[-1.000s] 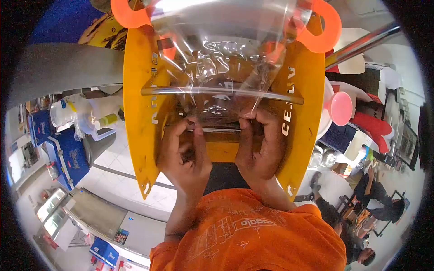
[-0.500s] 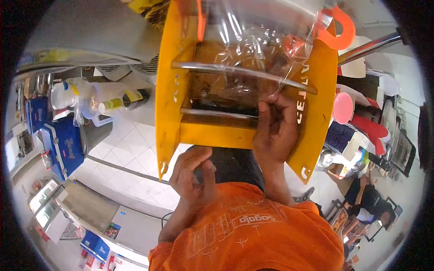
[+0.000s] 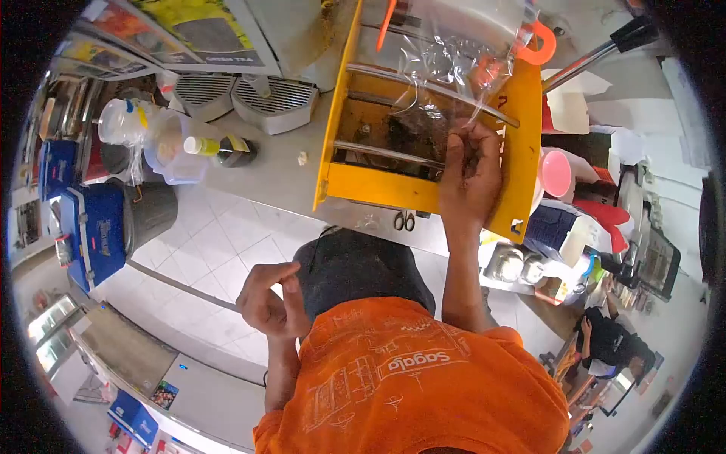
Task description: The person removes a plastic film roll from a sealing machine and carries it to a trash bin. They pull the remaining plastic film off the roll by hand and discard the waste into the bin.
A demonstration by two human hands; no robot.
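Note:
My right hand (image 3: 475, 170) is closed in a pinch on the lower end of a clear plastic film (image 3: 442, 72). The film hangs in crinkled folds over a metal bar (image 3: 423, 82) of a yellow-framed machine (image 3: 382, 184). A second metal bar (image 3: 382, 153) runs across lower down, above a dark, stained inside. An orange hook-shaped piece (image 3: 541, 44) sits at the upper right of the frame. My left hand (image 3: 272, 301) is in the air, away from the machine; its fingers are loosely curled, thumb and index finger slightly apart, with nothing visible between them.
Scissors (image 3: 404, 220) lie by the counter's front edge. Left on the counter (image 3: 276, 170) are a bottle (image 3: 227, 147), plastic containers (image 3: 178, 144) and drip trays (image 3: 274, 106). A lever (image 3: 582, 64) sticks out right, near a pink cup (image 3: 555, 172). Another person (image 3: 609, 340) is at far right.
The view has shifted, showing more counter and the scissors. My right hand still pinches the film. My left hand has moved down and left, farther from the machine.

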